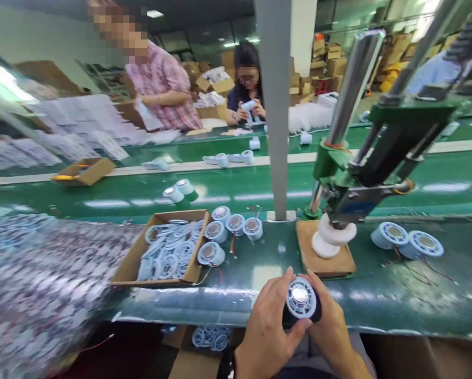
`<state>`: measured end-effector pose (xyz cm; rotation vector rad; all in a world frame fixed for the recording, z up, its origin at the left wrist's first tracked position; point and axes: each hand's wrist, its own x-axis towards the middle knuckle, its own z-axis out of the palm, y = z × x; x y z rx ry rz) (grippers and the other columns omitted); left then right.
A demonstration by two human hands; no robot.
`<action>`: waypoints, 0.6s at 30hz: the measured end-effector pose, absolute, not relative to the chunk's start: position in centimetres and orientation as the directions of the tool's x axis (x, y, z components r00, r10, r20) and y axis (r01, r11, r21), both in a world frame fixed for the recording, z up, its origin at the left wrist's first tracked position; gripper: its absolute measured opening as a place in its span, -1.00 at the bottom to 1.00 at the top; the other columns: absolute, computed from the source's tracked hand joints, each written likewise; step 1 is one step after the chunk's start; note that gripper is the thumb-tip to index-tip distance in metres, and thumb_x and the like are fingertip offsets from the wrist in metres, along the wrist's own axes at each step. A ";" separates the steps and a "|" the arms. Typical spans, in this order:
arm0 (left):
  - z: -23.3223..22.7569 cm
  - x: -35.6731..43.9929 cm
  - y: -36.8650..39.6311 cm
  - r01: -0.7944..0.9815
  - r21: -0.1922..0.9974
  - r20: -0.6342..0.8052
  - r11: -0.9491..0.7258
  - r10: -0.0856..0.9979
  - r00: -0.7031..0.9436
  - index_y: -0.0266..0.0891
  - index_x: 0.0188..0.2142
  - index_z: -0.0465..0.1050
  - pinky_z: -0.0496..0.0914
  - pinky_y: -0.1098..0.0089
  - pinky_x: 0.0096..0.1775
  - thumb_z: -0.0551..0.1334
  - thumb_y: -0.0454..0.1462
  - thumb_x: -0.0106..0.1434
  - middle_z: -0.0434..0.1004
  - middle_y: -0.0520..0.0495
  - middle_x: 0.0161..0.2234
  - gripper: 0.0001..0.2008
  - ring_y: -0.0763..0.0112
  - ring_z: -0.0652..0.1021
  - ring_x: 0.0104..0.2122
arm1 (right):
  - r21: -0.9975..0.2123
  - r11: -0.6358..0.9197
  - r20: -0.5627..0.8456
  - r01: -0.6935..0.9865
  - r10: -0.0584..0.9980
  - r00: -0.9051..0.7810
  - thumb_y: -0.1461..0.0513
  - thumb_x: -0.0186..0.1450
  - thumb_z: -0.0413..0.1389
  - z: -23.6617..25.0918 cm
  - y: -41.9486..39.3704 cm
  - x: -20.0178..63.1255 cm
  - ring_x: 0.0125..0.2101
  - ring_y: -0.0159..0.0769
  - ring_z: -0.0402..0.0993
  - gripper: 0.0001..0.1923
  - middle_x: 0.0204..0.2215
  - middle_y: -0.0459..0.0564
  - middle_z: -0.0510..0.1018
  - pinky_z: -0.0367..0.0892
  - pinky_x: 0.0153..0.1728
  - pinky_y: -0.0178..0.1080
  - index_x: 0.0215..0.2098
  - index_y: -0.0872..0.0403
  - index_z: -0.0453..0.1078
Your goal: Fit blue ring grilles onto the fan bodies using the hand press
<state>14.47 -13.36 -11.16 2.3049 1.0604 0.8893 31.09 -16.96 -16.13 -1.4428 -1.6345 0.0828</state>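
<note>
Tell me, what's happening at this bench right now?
A person holds a small round light-blue fan part with a shiny metal centre in both hands, left hand and right hand, at the edge of a green workbench. A lever press stands just behind on a brown pad. A cardboard box of blue rings sits to the left, and two people work across the belt.

— What have you got there?

— You've got a small round fan unit (301,300): a pale blue ring with fine radial slots around a shiny silver disc at its centre, on a dark body that shows at the lower right.

— How does it sit?

— Its face is turned up towards you, a little tilted. It's off the desk (397,300), at the near edge, cupped between your left hand (268,321) and right hand (330,321).
</note>
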 end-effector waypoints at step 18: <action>-12.9 16.8 -15.1 0.513 0.764 0.290 -0.392 0.918 0.269 -0.13 0.30 0.12 0.46 0.07 0.12 0.24 -0.35 0.28 0.49 -0.25 0.14 -0.37 0.09 0.54 0.12 | -0.647 0.269 0.581 0.713 0.780 0.233 0.13 0.41 0.11 -16.4 -17.3 29.6 -0.15 -0.12 0.69 -0.26 -0.06 0.17 0.65 0.63 -0.17 -0.15 0.45 0.04 -0.06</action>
